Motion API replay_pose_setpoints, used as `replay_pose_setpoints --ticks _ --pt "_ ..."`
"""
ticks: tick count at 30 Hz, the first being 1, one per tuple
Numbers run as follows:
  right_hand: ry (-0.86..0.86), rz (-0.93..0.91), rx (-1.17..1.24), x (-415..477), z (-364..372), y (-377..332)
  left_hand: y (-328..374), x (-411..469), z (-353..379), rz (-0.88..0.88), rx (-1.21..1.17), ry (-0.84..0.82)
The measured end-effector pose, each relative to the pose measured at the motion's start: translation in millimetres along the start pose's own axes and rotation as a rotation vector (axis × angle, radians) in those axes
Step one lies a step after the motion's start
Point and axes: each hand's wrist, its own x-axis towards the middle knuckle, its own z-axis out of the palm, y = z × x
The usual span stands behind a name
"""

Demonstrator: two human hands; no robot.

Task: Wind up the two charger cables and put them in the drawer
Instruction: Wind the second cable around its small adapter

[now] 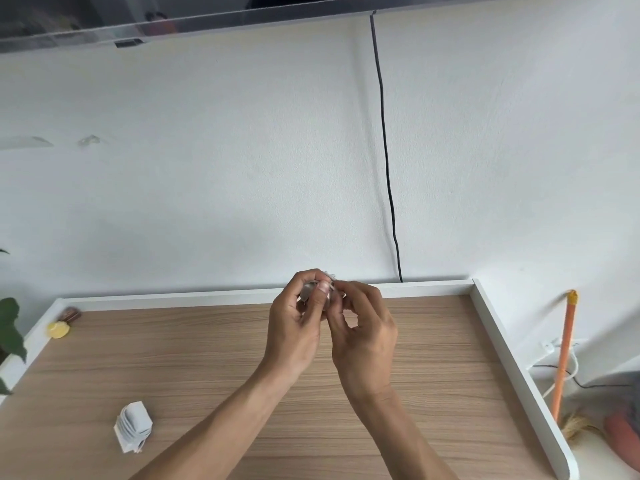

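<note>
One wound white charger cable (133, 427) lies as a tight bundle on the wooden desk (207, 368) at the front left. Above the middle of the desk, my left hand (294, 327) and my right hand (363, 334) are raised together near the back rail. Both pinch a second small white coiled cable (320, 289), which is mostly hidden by my fingers. My left thumb presses on top of the coil, and my right fingers curl around it from the right. No drawer is in view.
A white raised rim (502, 344) runs along the desk's back and right side. A yellow object (58, 330) and a brown one (71, 314) sit in the back left corner. A black cable (388, 168) hangs down the wall. An orange broom handle (564, 355) leans at right; leaves at left.
</note>
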Motion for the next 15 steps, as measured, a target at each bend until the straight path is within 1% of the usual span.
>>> replay_pose_setpoints --ticks 6,11,15 --pt "0.023 -0.073 0.037 -2 2 7 -1 -6 0 -0.049 -0.050 -0.013" --pt "0.041 -0.153 0.005 -5 4 9 2 -10 -3 -0.065 -0.094 -0.043" --pt "0.046 -0.192 -0.018 -6 4 10 6 -11 -6 -0.080 -0.073 -0.083"
